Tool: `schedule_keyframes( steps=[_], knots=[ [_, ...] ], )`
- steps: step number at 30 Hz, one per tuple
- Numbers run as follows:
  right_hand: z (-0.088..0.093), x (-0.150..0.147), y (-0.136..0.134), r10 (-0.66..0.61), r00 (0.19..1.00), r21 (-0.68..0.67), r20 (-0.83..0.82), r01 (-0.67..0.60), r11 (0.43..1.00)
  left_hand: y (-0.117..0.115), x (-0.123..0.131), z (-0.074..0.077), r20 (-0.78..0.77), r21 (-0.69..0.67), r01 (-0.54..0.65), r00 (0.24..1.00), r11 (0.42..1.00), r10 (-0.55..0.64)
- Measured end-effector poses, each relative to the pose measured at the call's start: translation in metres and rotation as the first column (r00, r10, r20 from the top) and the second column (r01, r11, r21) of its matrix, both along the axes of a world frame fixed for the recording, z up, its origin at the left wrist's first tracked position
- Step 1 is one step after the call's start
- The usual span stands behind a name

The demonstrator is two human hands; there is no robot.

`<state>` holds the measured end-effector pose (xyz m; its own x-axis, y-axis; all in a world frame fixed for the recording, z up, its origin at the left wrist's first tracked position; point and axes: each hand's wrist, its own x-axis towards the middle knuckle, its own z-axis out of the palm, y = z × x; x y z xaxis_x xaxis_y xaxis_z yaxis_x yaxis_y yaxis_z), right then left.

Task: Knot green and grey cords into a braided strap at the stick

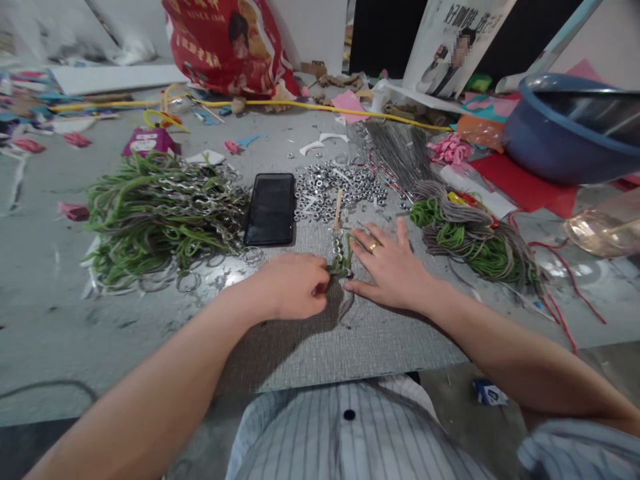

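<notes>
My left hand (298, 287) is closed in a pinch at the left of a short green-and-grey cord strung with metal nuts (339, 250), gripping its green end. Flat on the table with fingers spread, my right hand (393, 270) touches the right side of that cord and wears a ring. Just beyond, a small wooden stick (339, 208) lies against a spread of loose metal nuts (320, 190). Finished-looking cords with nuts form a big pile (165, 220) on the left. Bundled green and grey cords (475, 240) lie on the right.
A black phone (270, 209) lies between the pile and the nuts. Farther back are a bunch of grey cords (400, 150), a yellow cable (320, 107) and a red bag (227, 50). A blue basin (575, 140) stands at right, near a clear cup (600, 230).
</notes>
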<state>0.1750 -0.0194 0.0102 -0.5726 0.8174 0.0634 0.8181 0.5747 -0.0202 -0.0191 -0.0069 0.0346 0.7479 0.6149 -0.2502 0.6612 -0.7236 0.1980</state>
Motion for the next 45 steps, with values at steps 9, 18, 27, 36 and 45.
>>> schedule_keyframes(
  steps=[9,18,27,36,45],
  knots=[
    [-0.001,-0.001,-0.001,-0.015,1.000,-0.018,0.015,0.015,1.000,-0.004,0.009,-0.008,-0.139,0.107,-0.222,0.962,0.969,0.236],
    [-0.005,0.003,0.001,-0.077,0.996,0.024,0.035,0.077,0.997,-0.003,0.006,-0.008,-0.203,0.157,-0.274,0.932,0.949,0.302],
    [0.000,0.003,0.001,-0.158,0.976,0.041,0.151,0.153,0.987,-0.006,0.005,-0.004,-0.238,0.185,-0.269,0.921,0.945,0.308],
    [0.004,0.009,0.006,-0.224,0.948,-0.037,0.226,0.238,0.971,-0.011,0.004,-0.002,-0.211,0.243,-0.254,0.928,0.936,0.307],
    [0.005,0.007,0.004,0.165,0.959,0.015,-0.231,-0.166,0.986,-0.019,0.007,0.006,-0.060,0.338,-0.241,0.959,0.910,0.276]
  ],
)
